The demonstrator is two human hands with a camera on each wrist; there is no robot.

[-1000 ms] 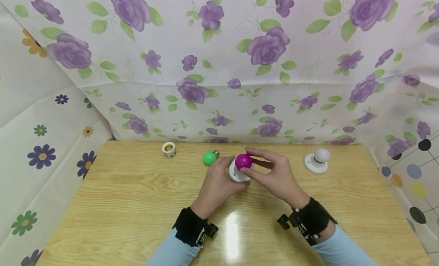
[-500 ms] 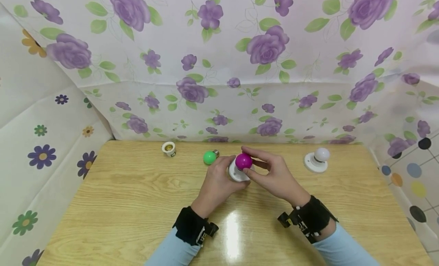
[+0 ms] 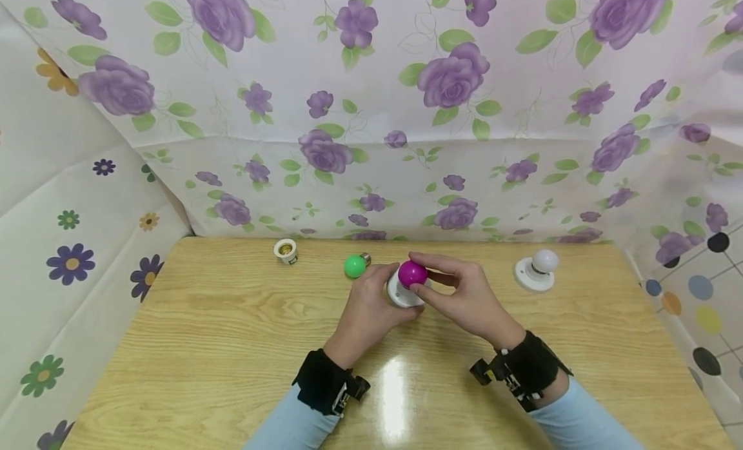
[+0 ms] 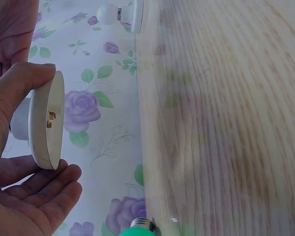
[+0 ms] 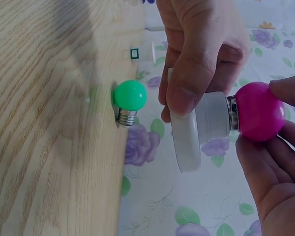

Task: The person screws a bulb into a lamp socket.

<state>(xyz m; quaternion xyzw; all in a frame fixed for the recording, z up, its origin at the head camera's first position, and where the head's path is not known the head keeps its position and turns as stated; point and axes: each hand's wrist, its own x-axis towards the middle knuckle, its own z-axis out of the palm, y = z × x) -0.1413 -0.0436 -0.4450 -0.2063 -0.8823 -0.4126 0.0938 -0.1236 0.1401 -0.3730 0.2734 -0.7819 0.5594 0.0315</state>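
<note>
My left hand (image 3: 370, 308) grips a white round lamp socket (image 5: 187, 142) by its flanged base, held up off the table. In the left wrist view the hollow underside of the socket (image 4: 53, 137) shows small brass terminals. A magenta light bulb (image 5: 259, 111) sits at the socket's mouth, with a strip of its metal screw base visible. My right hand (image 3: 464, 298) pinches that bulb between thumb and fingers. Left of the left hand, a green bulb (image 3: 355, 266) lies on its side on the table, its metal base pointing back and right.
A smaller white socket (image 3: 286, 251) stands at the back left of the wooden table (image 3: 244, 347). At the back right, a white bulb (image 3: 545, 262) is seated in a round white socket (image 3: 527, 279). A floral sheet (image 3: 371, 173) hangs behind the table.
The right hand's fingers have shifted slightly around the magenta bulb. The left hand and the socket have stayed in place, as have the things on the table.
</note>
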